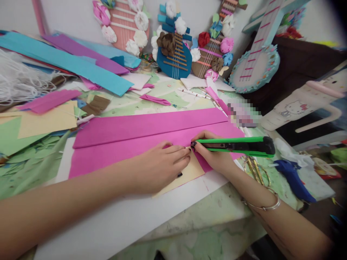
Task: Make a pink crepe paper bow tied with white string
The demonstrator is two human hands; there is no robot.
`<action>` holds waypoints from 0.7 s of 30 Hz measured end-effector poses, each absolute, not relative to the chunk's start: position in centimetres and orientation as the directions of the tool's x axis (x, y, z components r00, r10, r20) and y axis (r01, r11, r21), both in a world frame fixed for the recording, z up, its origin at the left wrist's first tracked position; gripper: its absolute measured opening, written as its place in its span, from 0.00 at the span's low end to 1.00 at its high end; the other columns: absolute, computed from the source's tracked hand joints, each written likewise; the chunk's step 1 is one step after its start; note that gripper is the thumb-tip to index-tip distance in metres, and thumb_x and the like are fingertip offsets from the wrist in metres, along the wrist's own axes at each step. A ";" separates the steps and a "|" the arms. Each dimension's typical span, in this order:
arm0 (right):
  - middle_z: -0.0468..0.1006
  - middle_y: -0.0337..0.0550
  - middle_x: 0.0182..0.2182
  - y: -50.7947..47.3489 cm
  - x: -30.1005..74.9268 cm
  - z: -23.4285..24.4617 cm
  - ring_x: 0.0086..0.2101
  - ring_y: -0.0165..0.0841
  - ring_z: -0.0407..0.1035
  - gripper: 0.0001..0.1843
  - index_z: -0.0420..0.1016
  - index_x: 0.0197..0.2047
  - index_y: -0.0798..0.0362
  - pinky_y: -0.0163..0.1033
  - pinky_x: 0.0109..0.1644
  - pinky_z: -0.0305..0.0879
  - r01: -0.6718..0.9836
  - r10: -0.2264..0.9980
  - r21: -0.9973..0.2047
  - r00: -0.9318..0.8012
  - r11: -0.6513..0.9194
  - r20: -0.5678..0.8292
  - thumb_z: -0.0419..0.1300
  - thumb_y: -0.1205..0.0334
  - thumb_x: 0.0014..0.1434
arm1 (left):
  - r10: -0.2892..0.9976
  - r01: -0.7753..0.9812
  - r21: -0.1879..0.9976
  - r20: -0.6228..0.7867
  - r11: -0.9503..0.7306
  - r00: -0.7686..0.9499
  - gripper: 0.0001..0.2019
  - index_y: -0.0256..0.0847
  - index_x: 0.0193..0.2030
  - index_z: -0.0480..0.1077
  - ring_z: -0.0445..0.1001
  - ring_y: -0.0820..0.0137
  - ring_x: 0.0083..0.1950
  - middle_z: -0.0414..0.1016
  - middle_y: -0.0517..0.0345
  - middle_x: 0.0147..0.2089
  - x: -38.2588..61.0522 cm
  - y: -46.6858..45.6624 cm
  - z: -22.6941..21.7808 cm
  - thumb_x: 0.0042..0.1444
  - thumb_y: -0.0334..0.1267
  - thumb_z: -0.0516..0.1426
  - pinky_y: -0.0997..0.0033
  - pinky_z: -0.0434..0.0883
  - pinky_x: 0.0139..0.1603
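Note:
My left hand (pixel 168 162) lies over a cream piece of card (pixel 187 173), fingers stretched out and pressing it down. That card rests on folded pink paper (pixel 130 139), and its far edge is partly hidden by the fingers. In my right hand (pixel 214 153) is a green and black utility knife (pixel 238 145), its tip end at the fingertips close to the card's edge. Whether the blade is out cannot be made out. Beneath the pink paper is a white board (pixel 114 220).
Gold-handled scissors (pixel 256 169) and a blue glue gun (pixel 294 178) lie at right, near a tumbler (pixel 303 103). Several decorated paper instruments (pixel 175 59) lean at the back. Coloured paper strips (pixel 70 59) and white string (pixel 24 77) pile up on the left.

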State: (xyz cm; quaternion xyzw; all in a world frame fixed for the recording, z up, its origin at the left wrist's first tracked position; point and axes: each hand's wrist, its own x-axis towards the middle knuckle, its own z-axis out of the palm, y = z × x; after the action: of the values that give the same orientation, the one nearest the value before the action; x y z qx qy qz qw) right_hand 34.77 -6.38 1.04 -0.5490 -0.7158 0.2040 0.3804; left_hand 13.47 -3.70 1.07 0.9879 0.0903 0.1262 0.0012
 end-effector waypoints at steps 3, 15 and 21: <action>0.73 0.38 0.30 -6.4 34.8 1.0 0.32 0.31 0.68 0.04 0.68 0.32 0.52 0.37 0.37 0.63 0.636 0.943 -0.708 -0.105 0.308 0.316 0.54 0.70 0.55 | 0.176 0.178 0.013 0.238 -0.984 0.955 0.18 0.35 0.59 0.60 0.63 0.60 0.60 0.64 0.44 0.61 13.5 -3.7 1.2 0.64 0.35 0.45 0.61 0.57 0.54; 0.73 0.38 0.29 -6.4 34.9 1.0 0.31 0.31 0.68 0.04 0.68 0.32 0.52 0.36 0.36 0.63 0.639 0.935 -0.696 -0.114 0.328 0.335 0.55 0.69 0.54 | 0.177 0.179 0.015 0.249 -0.984 0.952 0.18 0.36 0.59 0.60 0.63 0.61 0.61 0.64 0.44 0.61 13.5 -3.7 1.1 0.63 0.35 0.46 0.61 0.57 0.55; 0.73 0.37 0.29 -6.5 34.8 1.0 0.31 0.30 0.68 0.05 0.68 0.31 0.52 0.36 0.35 0.63 0.645 0.930 -0.687 -0.111 0.335 0.349 0.55 0.70 0.55 | 0.179 0.184 -0.007 0.211 -0.983 0.961 0.18 0.36 0.59 0.60 0.62 0.60 0.61 0.62 0.45 0.62 13.5 -3.7 1.2 0.64 0.36 0.45 0.60 0.56 0.55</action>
State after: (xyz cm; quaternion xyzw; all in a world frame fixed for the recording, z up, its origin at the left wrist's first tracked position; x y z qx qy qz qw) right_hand 34.85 -6.45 0.96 -0.5459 -0.7215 0.1863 0.3830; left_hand 13.46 -3.69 1.18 0.9901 0.0917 0.1052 -0.0133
